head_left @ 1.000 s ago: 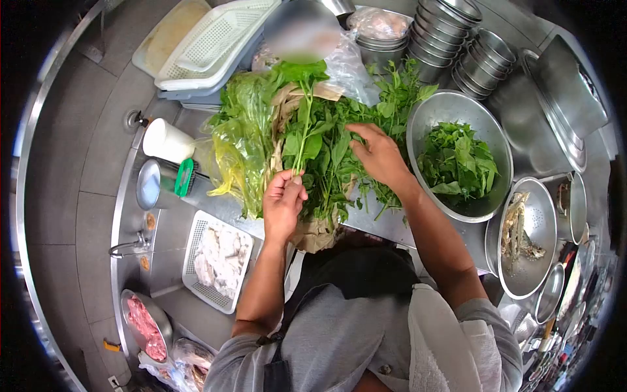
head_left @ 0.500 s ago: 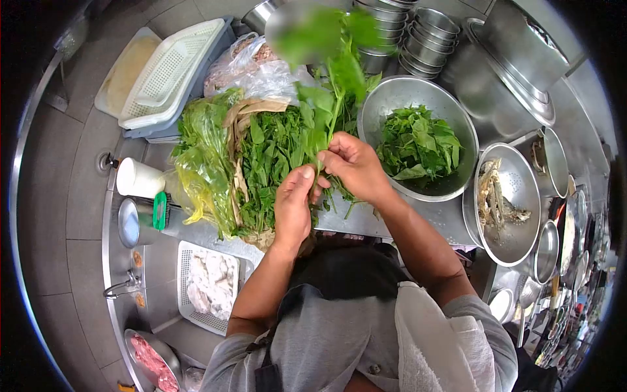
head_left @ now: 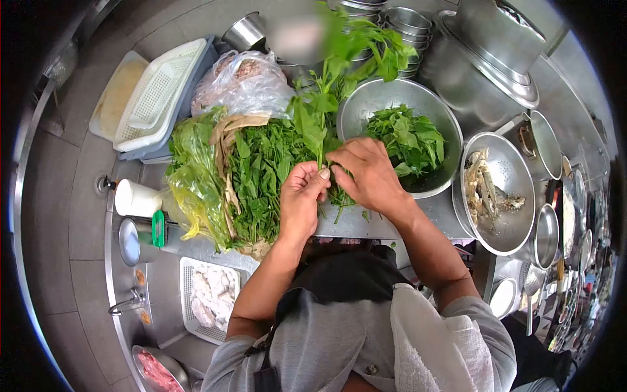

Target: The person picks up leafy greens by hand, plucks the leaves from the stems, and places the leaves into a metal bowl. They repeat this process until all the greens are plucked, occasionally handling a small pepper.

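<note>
My left hand (head_left: pixel 302 196) pinches the lower part of a leafy green stem (head_left: pixel 319 140), which stands upright with its leaves reaching the top of the view. Beside it, my right hand (head_left: pixel 371 171) has bent fingers close to the stem; whatever lies between its fingertips is hidden. A large heap of leafy greens (head_left: pixel 261 170) lies left of my hands, in brown paper and a yellowish plastic bag (head_left: pixel 194 176). To the right, a steel bowl (head_left: pixel 450 124) contains picked leaves (head_left: pixel 406 138). Loose stem bits rest on the counter below my right hand.
A steel colander (head_left: pixel 516 222) with fish pieces (head_left: pixel 482 189) stands at the right. Behind are stacked steel pots (head_left: pixel 409 23) and a lidded pot (head_left: pixel 450 72). A white basket (head_left: pixel 160 85) sits far left; a sink basket (head_left: pixel 186 287) contains pale pieces. A clear bag (head_left: pixel 245 85) lies behind the greens.
My right hand has turned palm-down and shifted slightly right, away from its pinch on the stem. My left hand still holds the stem, whose top now leans right. The camera view has shifted a little.
</note>
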### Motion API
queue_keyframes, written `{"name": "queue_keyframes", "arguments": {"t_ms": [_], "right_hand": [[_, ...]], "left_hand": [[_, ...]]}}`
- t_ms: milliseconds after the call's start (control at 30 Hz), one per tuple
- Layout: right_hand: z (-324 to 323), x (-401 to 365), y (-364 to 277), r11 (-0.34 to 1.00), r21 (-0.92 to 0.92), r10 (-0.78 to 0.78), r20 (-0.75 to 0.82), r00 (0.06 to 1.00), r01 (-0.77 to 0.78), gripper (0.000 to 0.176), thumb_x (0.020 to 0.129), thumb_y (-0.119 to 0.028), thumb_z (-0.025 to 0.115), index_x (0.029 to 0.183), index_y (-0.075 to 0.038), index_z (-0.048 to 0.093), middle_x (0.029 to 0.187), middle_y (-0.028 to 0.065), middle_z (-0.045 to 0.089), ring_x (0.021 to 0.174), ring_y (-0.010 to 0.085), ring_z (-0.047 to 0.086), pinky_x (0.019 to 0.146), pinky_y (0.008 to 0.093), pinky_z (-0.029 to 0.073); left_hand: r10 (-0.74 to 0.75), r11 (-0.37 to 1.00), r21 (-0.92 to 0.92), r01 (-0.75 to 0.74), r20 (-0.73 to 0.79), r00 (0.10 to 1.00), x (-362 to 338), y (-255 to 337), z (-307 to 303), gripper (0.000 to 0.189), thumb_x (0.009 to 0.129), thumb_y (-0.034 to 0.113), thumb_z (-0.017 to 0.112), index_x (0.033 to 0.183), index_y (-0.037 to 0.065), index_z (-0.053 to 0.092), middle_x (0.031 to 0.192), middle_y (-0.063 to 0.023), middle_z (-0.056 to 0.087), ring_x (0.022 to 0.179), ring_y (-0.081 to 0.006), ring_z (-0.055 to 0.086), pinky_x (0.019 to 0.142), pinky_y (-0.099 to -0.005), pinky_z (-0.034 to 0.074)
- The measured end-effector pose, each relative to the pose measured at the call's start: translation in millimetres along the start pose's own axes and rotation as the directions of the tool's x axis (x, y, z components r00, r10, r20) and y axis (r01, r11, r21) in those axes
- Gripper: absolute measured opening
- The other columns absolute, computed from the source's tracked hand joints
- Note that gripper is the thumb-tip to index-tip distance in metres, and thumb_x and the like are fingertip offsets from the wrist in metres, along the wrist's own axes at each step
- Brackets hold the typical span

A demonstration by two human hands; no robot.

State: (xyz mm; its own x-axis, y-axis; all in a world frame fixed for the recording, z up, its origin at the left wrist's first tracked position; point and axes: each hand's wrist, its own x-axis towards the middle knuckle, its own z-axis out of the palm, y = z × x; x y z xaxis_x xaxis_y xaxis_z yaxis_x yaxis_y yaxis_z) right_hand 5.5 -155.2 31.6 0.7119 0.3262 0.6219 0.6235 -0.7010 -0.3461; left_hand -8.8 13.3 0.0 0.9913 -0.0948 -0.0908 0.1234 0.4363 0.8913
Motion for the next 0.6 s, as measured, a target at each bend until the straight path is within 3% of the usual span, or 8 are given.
{"name": "queue_keyframes", "arguments": {"t_ms": [100,200,300,367,433,467,567,600], "right_hand": [[-1,-12,7,0.995,0.093,-0.025,0.009,1.000,0.024,0.019,0.080,-0.011,0.073,0.099,-0.009,0.070,0.099,0.0062,0.066,0.096,0.0285,0.060,0.088,0.0417,0.046],[1,-21,12,0.931,0.348,0.108,0.034,0.994,-0.113,0.016,0.081,-0.008,0.071,0.097,-0.008,0.069,0.098,0.0080,0.067,0.092,0.0302,0.061,0.084,0.0419,0.048],[-10,-30,36,0.780,0.556,0.400,-0.092,0.912,-0.286,0.017,0.083,-0.005,0.069,0.100,-0.007,0.069,0.099,0.0104,0.068,0.091,0.0332,0.062,0.083,0.0424,0.049],[-35,-24,61,0.948,0.084,0.317,-0.276,0.907,-0.306,0.020,0.083,-0.005,0.070,0.103,-0.006,0.069,0.101,0.0128,0.068,0.094,0.0351,0.063,0.084,0.0438,0.050],[-61,-12,62,0.914,-0.235,0.237,-0.348,0.907,-0.330,0.025,0.083,-0.005,0.071,0.107,-0.006,0.069,0.102,0.0135,0.068,0.095,0.0363,0.063,0.084,0.0446,0.051],[-68,-7,53,0.928,-0.198,0.230,-0.365,0.902,-0.317,0.023,0.081,-0.007,0.073,0.104,-0.007,0.070,0.102,0.0122,0.068,0.094,0.0332,0.063,0.082,0.0444,0.051],[-64,4,21,0.994,-0.108,0.004,-0.215,0.977,-0.028,0.019,0.080,-0.009,0.074,0.099,-0.009,0.072,0.105,0.0094,0.067,0.094,0.0296,0.062,0.082,0.0424,0.049],[-57,7,15,0.991,-0.127,0.005,-0.174,0.985,-0.028,0.018,0.080,-0.010,0.074,0.098,-0.009,0.073,0.105,0.0087,0.066,0.095,0.0287,0.062,0.082,0.0418,0.049]], "left_hand": [[-0.071,0.995,-0.066,0.077,0.089,0.993,0,5,5,0.010,0.096,0.012,0.068,0.103,0.007,0.064,0.080,0.0002,0.062,0.068,-0.0081,0.053,0.059,-0.0237,0.041],[-0.150,0.979,-0.125,0.163,0.106,0.983,-2,9,11,0.008,0.096,0.012,0.068,0.102,0.008,0.064,0.078,-0.0002,0.061,0.064,-0.0082,0.053,0.055,-0.0232,0.040],[-0.156,0.976,-0.140,0.170,0.105,0.982,2,6,13,0.008,0.097,0.011,0.068,0.100,0.007,0.061,0.077,-0.0010,0.061,0.061,-0.0065,0.051,0.050,-0.0214,0.038],[-0.120,0.990,-0.070,0.123,0.044,0.992,6,2,13,0.009,0.096,0.009,0.068,0.099,0.008,0.059,0.075,-0.0027,0.061,0.053,-0.0069,0.049,0.043,-0.0214,0.035],[-0.072,0.997,0.010,0.072,0.032,0.997,7,0,11,0.010,0.095,0.007,0.068,0.099,0.009,0.058,0.074,-0.0035,0.062,0.050,-0.0079,0.048,0.040,-0.0212,0.033],[-0.067,0.997,0.046,0.066,0.026,0.997,8,0,12,0.012,0.096,0.007,0.068,0.100,0.008,0.057,0.074,-0.0041,0.062,0.048,-0.0073,0.046,0.040,-0.0210,0.032],[-0.062,0.992,0.114,0.060,0.017,0.998,5,0,19,0.014,0.097,0.005,0.067,0.102,0.007,0.054,0.075,-0.0054,0.061,0.046,-0.0058,0.043,0.038,-0.0208,0.030],[-0.061,0.992,0.112,0.058,0.025,0.998,4,1,23,0.014,0.097,0.005,0.066,0.103,0.007,0.054,0.075,-0.0055,0.062,0.046,-0.0056,0.043,0.038,-0.0209,0.029]]}}
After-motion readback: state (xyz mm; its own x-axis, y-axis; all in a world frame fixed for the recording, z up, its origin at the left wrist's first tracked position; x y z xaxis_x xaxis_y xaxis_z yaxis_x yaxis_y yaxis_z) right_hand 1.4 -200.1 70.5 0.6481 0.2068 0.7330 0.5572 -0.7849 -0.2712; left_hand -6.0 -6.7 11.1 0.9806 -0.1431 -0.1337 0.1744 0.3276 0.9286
